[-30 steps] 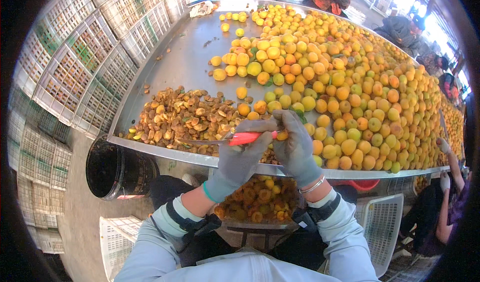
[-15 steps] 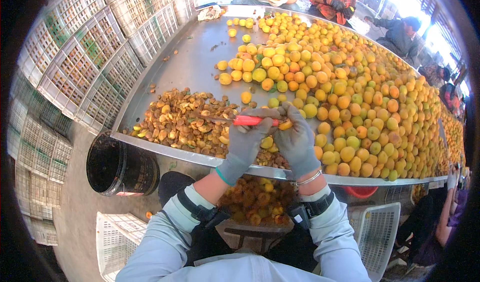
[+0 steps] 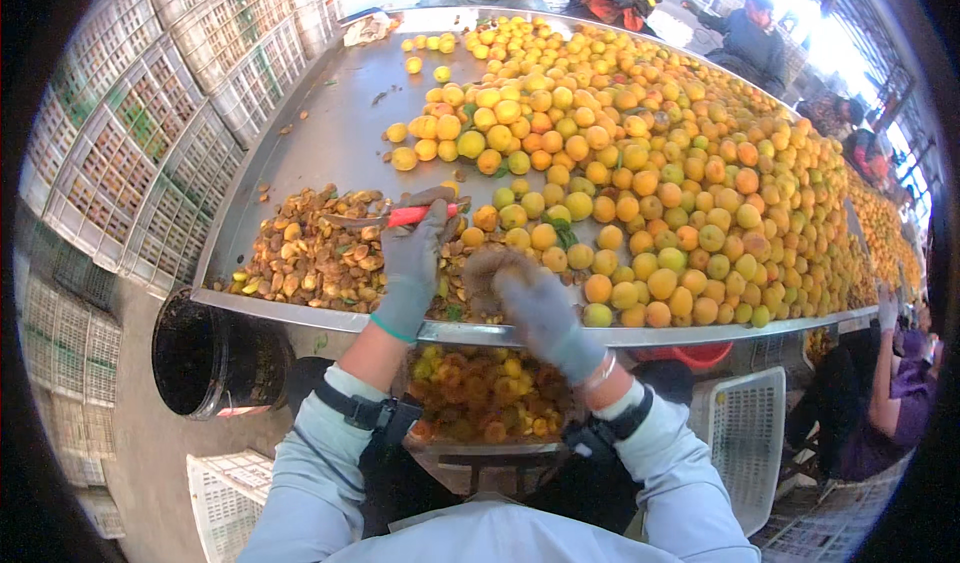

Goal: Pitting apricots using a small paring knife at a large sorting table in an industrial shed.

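In my gloved left hand (image 3: 412,263) is a knife with a red handle (image 3: 408,215); its blade points left over a heap of brown and yellow apricot pits (image 3: 330,243). My right hand (image 3: 535,308), also gloved in grey, is smeared by motion above the table's near edge. Its fingers are too blurred to show what they do. Whole yellow and orange apricots (image 3: 690,203) lie spread beyond and to the right of it. Below the table edge, between my knees, split apricots (image 3: 490,393) fill a container whose sides are mostly hidden.
The metal table (image 3: 350,113) has a raised rim. At left stand stacked white crates (image 3: 150,113) and a black bucket (image 3: 215,353). White baskets (image 3: 745,443) flank my legs, and a red basin (image 3: 690,355) sits under the table. Several people work around the table.
My hands have come apart: the left, with the knife, has shifted left and the right has dropped toward the near edge. The apricot between them is gone from there. The view has shifted right.
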### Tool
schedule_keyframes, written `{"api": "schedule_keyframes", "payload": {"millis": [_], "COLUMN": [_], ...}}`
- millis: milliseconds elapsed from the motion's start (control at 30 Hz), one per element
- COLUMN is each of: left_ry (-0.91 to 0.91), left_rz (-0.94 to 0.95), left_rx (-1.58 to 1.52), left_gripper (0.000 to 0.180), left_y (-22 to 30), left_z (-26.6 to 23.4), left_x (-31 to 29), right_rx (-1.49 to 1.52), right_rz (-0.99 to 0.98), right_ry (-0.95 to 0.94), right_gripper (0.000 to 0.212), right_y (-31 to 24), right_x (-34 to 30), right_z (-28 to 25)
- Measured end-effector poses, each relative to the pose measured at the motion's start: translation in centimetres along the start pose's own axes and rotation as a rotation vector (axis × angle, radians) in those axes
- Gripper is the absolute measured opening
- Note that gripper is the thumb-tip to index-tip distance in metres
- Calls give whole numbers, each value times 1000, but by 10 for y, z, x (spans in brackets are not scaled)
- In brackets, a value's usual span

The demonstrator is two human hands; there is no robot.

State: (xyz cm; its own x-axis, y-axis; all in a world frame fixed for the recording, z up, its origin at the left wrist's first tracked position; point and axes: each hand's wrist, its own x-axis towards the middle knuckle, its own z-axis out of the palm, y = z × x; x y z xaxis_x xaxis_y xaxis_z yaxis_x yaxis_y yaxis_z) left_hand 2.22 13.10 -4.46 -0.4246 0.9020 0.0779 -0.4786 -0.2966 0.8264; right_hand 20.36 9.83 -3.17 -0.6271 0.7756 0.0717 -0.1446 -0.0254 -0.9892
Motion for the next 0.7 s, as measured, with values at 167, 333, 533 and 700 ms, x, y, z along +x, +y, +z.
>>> {"api": "schedule_keyframes", "payload": {"millis": [167, 333, 533, 700], "left_ry": [-79, -103, -225, -276], "left_rz": [-8, -12, 115, -6], "left_rx": [98, 125, 242, 382], "left_gripper": [16, 15, 12, 14], "left_y": [16, 34, 47, 53], "left_z": [-2, -1, -3, -6], "left_x": [-15, -24, -32, -41], "right_rx": [-632, -986, -1986, -2005], "right_rz": [96, 84, 470, 505], "right_ry": [-379, -286, 178, 49], "right_gripper": [35, 46, 48, 51], "right_y": [23, -22, -39, -29], "right_x": [-51, -47, -16, -11], "right_z": [64, 25, -57, -71]}}
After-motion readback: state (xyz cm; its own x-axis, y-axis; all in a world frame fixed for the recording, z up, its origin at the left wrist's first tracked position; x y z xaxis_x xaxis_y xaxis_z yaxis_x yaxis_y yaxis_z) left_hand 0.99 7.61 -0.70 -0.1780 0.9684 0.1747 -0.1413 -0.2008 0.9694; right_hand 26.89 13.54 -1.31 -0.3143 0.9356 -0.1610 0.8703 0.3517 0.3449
